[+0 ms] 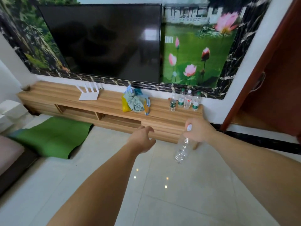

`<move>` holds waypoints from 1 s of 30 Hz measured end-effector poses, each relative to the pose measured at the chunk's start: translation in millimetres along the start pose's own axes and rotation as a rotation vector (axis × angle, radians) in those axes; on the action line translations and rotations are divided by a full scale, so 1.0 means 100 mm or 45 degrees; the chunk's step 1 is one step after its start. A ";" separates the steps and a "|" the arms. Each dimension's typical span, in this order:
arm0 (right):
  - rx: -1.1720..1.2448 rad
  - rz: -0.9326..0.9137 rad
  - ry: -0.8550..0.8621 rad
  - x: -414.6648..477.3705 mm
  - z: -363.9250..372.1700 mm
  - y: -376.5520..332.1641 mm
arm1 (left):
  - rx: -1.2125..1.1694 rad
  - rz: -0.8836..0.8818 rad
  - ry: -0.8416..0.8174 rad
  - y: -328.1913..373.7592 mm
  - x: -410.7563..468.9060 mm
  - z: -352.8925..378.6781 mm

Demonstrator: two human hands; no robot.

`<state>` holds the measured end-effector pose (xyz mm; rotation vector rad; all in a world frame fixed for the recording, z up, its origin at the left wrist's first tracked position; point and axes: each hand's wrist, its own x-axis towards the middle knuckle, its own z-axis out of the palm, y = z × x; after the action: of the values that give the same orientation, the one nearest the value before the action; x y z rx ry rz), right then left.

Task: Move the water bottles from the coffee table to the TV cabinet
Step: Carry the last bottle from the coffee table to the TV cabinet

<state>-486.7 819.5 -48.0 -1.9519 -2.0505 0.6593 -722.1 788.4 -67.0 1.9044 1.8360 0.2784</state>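
My right hand [199,130] grips a clear plastic water bottle [182,151] by its white-capped neck; the bottle hangs down over the tiled floor, in front of the cabinet's right end. My left hand [143,139] is held out beside it with fingers loosely curled and apart, holding nothing. The long wooden TV cabinet [162,111] stands against the wall ahead. Several upright water bottles [184,101] are grouped at the right end of its top, most with green labels. The coffee table is out of view.
A crumpled pile of cloth and bags [135,102] lies mid-cabinet, a white router [88,93] further left. A large TV [105,41] hangs above. A green mat [52,137] lies on the floor at left, a sofa edge [9,154] beside it, a brown door [276,75] at right.
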 end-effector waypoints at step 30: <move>-0.146 -0.105 -0.193 4.29 -0.79 1.75 | -0.027 -0.119 -0.181 1.32 4.46 0.41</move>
<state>-331.1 1257.5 -120.5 -1.9182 -2.2935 0.7059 -550.5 1218.9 -120.6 1.7702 1.8137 0.1268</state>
